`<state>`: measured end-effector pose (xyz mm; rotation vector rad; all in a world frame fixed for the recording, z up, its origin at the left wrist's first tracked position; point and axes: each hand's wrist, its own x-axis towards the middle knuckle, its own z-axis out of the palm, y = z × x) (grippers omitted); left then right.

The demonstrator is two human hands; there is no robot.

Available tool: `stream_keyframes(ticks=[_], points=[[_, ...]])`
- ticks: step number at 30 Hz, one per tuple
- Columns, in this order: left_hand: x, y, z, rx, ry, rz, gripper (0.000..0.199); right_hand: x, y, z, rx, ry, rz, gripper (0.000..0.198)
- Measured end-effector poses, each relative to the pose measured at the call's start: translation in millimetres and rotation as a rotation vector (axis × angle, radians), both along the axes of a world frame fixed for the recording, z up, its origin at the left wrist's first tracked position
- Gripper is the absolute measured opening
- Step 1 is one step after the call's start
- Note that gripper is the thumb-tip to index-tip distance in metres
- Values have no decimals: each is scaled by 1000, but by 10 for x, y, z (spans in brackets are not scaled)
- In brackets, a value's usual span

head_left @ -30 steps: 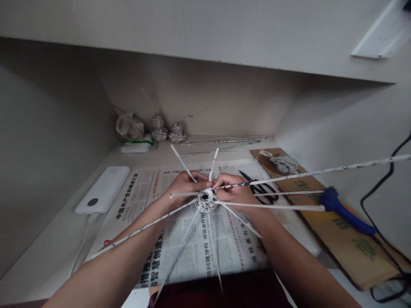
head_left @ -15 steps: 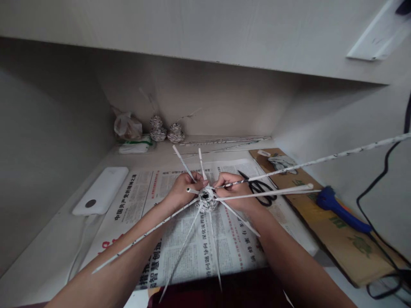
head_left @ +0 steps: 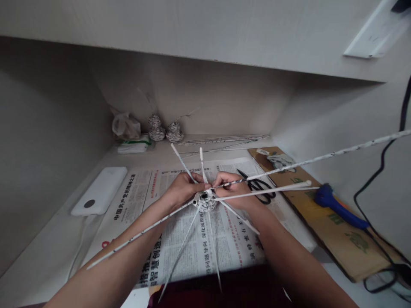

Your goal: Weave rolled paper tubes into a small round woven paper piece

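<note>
A small woven piece of rolled newspaper sits between my hands, with several paper sticks radiating from it and a dark opening in its top. My left hand is closed, thumb and fingers pinching the far left rim of the weave. A long rolled paper stick runs off to the right edge; my right hand pinches its inner end close to the rim. Another white paper stick points right across my right hand. Beneath the weave lies a printed newspaper sheet.
Black scissors lie right of my right hand. A blue glue gun with a cord rests on cardboard. At left is a white power bank. Two woven gourds, a plastic bag and loose paper sticks stand at the back.
The short stick end by my left hand has dropped inward against the weave's left rim. My left thumb has come closer to my right fingertips. The view has shifted slightly.
</note>
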<state>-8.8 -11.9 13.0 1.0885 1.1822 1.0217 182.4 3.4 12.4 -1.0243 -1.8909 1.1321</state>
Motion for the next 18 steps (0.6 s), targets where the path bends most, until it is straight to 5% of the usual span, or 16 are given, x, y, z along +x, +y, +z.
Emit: stream_keyframes(ticks=[10,18], points=[[-32,-25,11,-5,-37,-8,23,64,10,127,-13,-133,22,11],[-59,-33,22,42,99,-65,18,124,51,169,191,-151,12,9]])
